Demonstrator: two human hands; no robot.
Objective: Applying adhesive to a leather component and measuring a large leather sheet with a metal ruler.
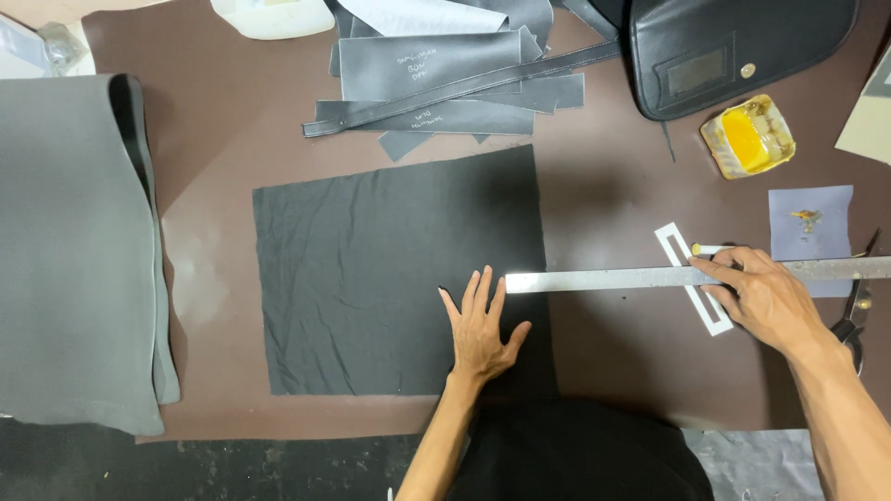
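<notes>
1. Steel ruler (650, 276): one long metal ruler lies on the brown work surface (232, 121), long axis running left to right, its left end reaching the right edge of the black fabric sheet (399, 278).
2. Right hand (756, 295): rests on the ruler right of its middle, fingers curled down and pressing on it; a white pen-like marker (707, 249) lies just beyond the fingertips.
3. Left hand (481, 327): lies open and flat, fingers spread, on the fabric's lower right part, just below the ruler's left end. It is the nearer hand to that end.
4. White slotted template (691, 289): one, lying crosswise under the ruler.
5. Count of surrounding items: one yellow glue pot (748, 137), one black bag (733, 51), one stack of cut leather strips (445, 79), one grey folded material (74, 250), one pair of scissors (858, 311).
</notes>
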